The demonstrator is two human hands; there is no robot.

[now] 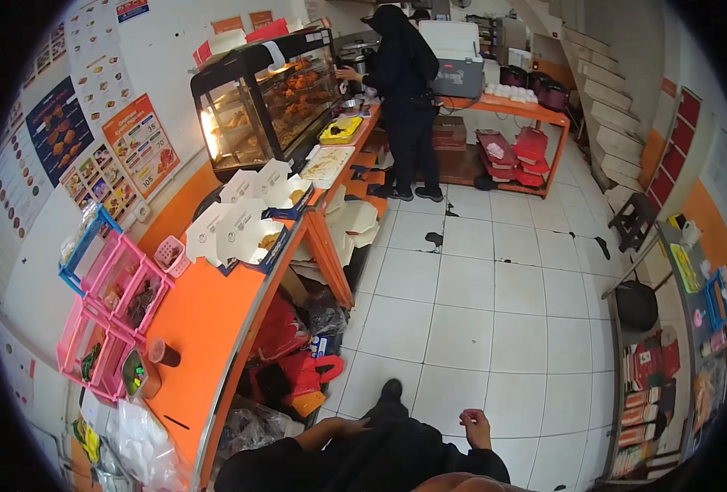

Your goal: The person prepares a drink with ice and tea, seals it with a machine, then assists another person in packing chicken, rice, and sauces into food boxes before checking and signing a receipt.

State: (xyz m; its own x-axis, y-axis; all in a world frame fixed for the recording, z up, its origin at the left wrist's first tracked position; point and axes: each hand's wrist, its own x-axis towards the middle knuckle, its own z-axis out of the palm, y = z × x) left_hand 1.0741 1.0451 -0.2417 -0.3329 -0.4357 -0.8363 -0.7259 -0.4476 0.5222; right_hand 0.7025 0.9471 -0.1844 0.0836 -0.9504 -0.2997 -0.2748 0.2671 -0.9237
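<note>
My left hand (343,427) rests against my dark clothing at the bottom centre, its fingers loosely extended and nothing seen in it. To its right, my right hand (475,424) hangs over the tiled floor with its fingers curled; whether it holds something small cannot be told. The orange counter (197,320) runs along my left side. On it stand several open cardboard food boxes (268,249) with food inside, a cup of dark drink (164,353) and pink plastic stacking baskets (117,295). Farther along is a lit glass display warmer (289,98) holding fried food.
A co-worker in dark clothes (407,104) stands at the far counter beside the warmer. Red bags (295,375) lie under the orange counter. Shelving with folded packaging (640,406) lines the right side, near a dark stool (634,218). Stairs (612,117) rise at the back right.
</note>
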